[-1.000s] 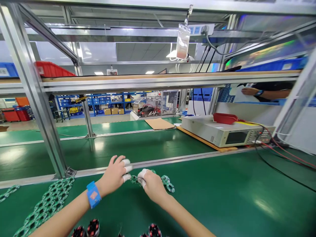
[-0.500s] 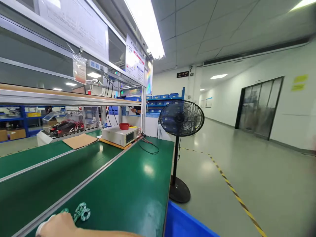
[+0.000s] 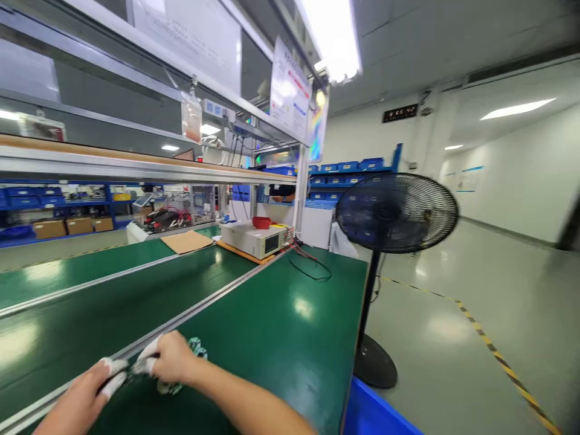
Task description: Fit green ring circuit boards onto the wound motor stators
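Note:
My left hand (image 3: pixel 84 393) is at the lower left, its thumb and finger closed in a pinch. White covers sit on those fingertips. My right hand (image 3: pixel 170 359) faces it, also pinching with white-covered fingertips. Between the two sets of fingertips is a small dark item (image 3: pixel 130 376), too blurred to name. Round green-and-white pieces (image 3: pixel 198 348) show just behind my right hand on the green bench top (image 3: pixel 272 326). Another such ring-shaped piece (image 3: pixel 168 387) lies below my right wrist, partly covered.
A metal rail (image 3: pixel 190 313) crosses the bench. A grey instrument (image 3: pixel 254 239) with a red tray (image 3: pixel 261 222) on top stands at the back, with cables (image 3: pixel 312 275) beside it. A black fan (image 3: pixel 385 211) and a blue bin (image 3: pixel 378 411) are on the right.
The view has turned left, so the bench and fan appear further right. My left hand has come into view, and its fingertips meet those of my right hand.

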Motion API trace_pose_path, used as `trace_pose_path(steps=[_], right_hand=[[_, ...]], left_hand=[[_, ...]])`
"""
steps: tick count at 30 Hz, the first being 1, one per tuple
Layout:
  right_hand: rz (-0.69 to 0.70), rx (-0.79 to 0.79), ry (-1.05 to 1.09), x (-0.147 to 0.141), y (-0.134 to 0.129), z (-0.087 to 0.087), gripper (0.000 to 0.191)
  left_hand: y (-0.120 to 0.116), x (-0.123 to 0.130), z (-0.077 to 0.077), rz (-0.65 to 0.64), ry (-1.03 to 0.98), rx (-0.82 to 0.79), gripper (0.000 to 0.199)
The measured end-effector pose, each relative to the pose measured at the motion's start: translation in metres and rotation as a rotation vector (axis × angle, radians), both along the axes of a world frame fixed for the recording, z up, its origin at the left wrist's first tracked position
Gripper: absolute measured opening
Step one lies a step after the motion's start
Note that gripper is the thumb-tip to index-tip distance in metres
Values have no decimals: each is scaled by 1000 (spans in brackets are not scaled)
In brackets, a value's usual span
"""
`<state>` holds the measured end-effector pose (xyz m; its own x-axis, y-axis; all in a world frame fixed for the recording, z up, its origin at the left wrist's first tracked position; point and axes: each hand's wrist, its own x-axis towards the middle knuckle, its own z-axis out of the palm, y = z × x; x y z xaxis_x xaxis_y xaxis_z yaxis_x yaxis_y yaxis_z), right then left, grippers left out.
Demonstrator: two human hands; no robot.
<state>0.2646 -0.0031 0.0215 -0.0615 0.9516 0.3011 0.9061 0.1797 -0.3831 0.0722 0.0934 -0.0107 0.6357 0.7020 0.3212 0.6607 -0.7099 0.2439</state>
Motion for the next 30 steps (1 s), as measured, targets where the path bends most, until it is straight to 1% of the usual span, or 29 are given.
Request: trace_pose_path(steps=[3, 6, 7, 9, 13, 16, 17, 20, 22, 23, 26, 28, 30], right_hand=[[18, 13, 38, 0, 4, -5, 20], [-45, -5, 58, 1, 4, -10, 23], [-80, -16, 58, 3, 4, -11, 25], [-111, -42, 58, 8, 3, -12, 26], [-50, -65, 65, 16, 5, -8, 27], [10, -76, 71, 9, 7, -5, 23], [2, -76, 69, 6, 7, -5, 22], [-88, -61, 58, -1, 6, -6, 24], [-119, -58, 69, 2, 6, -8, 25], [-111, -63, 83, 5, 7, -8, 24], [-1, -92, 158, 15, 13, -8, 25], [93, -122, 223, 18, 19, -9, 26], [147, -142, 286, 19, 24, -10, 31]], left_hand=[[-20, -7, 22, -18, 56, -4, 35], [-48, -2, 47, 0, 119, -64, 32], [-55, 2, 53, 23, 129, -104, 30], [-62, 11, 59, 59, 139, -161, 27], [-58, 20, 57, 52, 126, -223, 24], [-54, 26, 54, 48, 87, -255, 23], [-53, 28, 53, 61, 73, -262, 23], [-52, 38, 49, 116, 35, -276, 18], [-50, 43, 46, 124, 4, -292, 15], [-49, 46, 44, 112, -17, -304, 15], [-42, 48, 41, 44, -95, -354, 16], [-37, 46, 41, 8, -152, -379, 22], [-33, 41, 41, -6, -202, -392, 31]])
